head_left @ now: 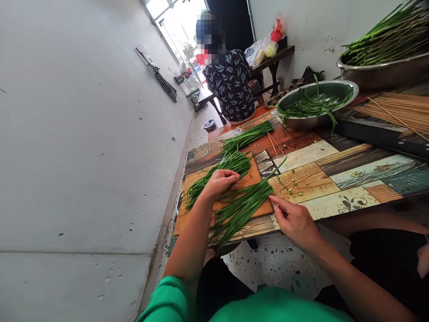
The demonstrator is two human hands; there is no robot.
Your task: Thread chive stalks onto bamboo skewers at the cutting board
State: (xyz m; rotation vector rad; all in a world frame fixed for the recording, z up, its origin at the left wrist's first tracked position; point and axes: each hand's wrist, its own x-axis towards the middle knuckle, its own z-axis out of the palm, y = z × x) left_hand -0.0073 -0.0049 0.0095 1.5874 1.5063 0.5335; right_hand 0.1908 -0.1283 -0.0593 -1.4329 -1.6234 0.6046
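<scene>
My left hand (224, 181) is closed in a pinch above the wooden cutting board (256, 175). A short green end pokes out by its fingertips and looks like a garlic chive. Beside it on the board lies a pile of garlic chives (231, 163). A second bunch of chives (246, 203) fans out across the board's near edge, its cut ends towards the right. At those ends my right hand (295, 221) pinches thumb to forefinger, with a thin pale stick, apparently a bamboo skewer, partly hidden by the fingers.
Another chive bundle (250, 136) lies beyond the board, near two loose skewers (275, 144). Right of it stand a metal bowl of chives (315, 117), a basin of skewered greens (378, 71), many bamboo skewers (398, 109) and a long dark blade-like object (372, 134). A person (229, 85) sits beyond the table.
</scene>
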